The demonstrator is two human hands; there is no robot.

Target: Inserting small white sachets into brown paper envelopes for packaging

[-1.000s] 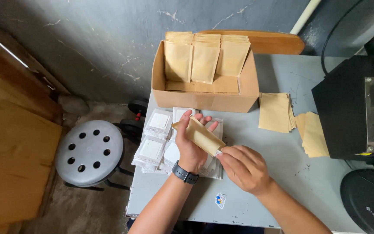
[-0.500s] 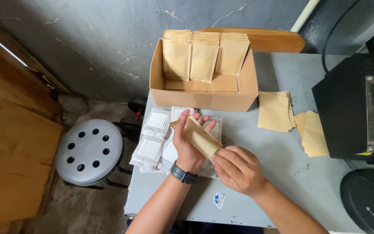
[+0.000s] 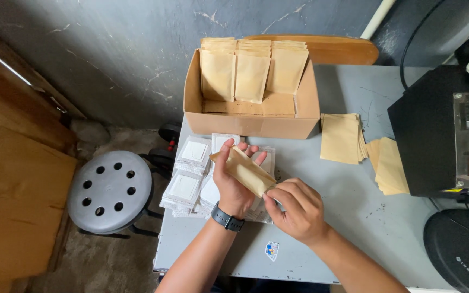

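Two hands grip one pouch (image 3: 243, 171) above the white packets (image 3: 188, 187) on the surface (image 3: 348, 222): left hand (image 3: 233, 182) cradles it, right hand (image 3: 295, 209) fingers pinch its near end.

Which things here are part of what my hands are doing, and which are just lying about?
In use:
left hand holding the brown pouch
right hand at the pouch's open end
white packets
cardboard box of pouches
loose pouch stacks

Lying about:
grey stool
sticker
black disc
black machine, untouched
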